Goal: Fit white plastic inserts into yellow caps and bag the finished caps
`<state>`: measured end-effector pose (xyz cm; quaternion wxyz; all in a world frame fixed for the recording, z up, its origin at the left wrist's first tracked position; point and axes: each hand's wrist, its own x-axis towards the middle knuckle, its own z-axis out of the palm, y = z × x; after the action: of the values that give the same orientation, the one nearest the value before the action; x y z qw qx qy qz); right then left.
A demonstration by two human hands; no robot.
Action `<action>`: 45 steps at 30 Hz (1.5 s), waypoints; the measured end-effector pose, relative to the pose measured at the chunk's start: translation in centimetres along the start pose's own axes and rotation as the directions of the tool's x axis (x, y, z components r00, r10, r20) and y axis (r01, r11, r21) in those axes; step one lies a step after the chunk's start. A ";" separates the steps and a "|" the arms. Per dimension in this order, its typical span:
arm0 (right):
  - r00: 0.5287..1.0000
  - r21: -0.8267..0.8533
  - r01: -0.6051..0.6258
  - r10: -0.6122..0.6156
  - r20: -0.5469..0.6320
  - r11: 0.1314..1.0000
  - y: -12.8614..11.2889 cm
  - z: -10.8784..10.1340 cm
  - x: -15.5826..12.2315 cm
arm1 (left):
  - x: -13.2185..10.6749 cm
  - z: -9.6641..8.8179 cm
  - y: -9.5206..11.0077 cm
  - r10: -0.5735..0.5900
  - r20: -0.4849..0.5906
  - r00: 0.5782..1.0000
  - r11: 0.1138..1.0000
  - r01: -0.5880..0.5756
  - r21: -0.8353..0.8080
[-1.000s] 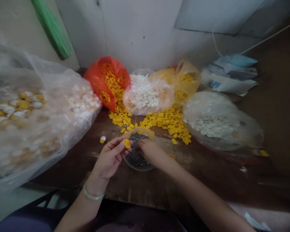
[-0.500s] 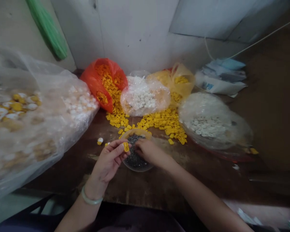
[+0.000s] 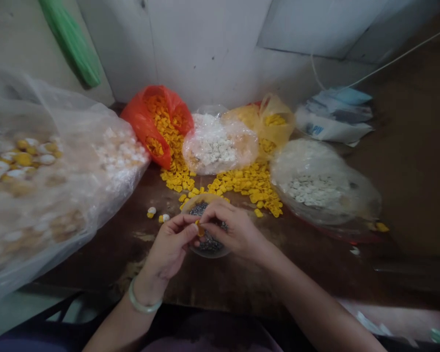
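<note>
White-painted corner walls (image 3: 205, 49) rise behind a worn dark wooden table (image 3: 238, 288); a green strip (image 3: 70, 44) hangs left, a white cable (image 3: 399, 56) crosses upper right; dim light.

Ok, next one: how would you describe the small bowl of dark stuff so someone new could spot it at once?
On the dark wooden table, find the spill of yellow plastic pieces. Just in front of it, between the left hand and right hand, sits a small clear bowl. It stands apart by its dark grey granules, unlike the white pieces in the clear bag behind it.
</note>
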<state>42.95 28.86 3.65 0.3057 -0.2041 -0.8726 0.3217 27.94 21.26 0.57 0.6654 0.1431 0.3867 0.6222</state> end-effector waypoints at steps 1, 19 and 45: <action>1.000 -0.019 0.009 -0.009 0.012 1.000 -0.1 0.0 0.0 | -0.1 0.1 0.0 0.007 -0.003 1.000 1.000 -0.007 0.010; 0.998 -0.078 0.052 -0.050 0.026 0.996 -0.7 -0.4 -0.3 | 0.0 0.3 -1.2 0.040 -0.075 0.996 0.999 -0.043 -0.033; 0.843 -0.514 -0.424 0.533 0.077 0.745 7.2 -4.5 -11.1 | -0.3 1.1 -1.7 -0.166 0.144 0.976 0.947 0.199 -0.253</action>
<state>55.24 29.76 -3.00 0.0543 -0.4544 -0.8698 0.1847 29.94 20.97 0.29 0.7555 0.0536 0.2705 0.5943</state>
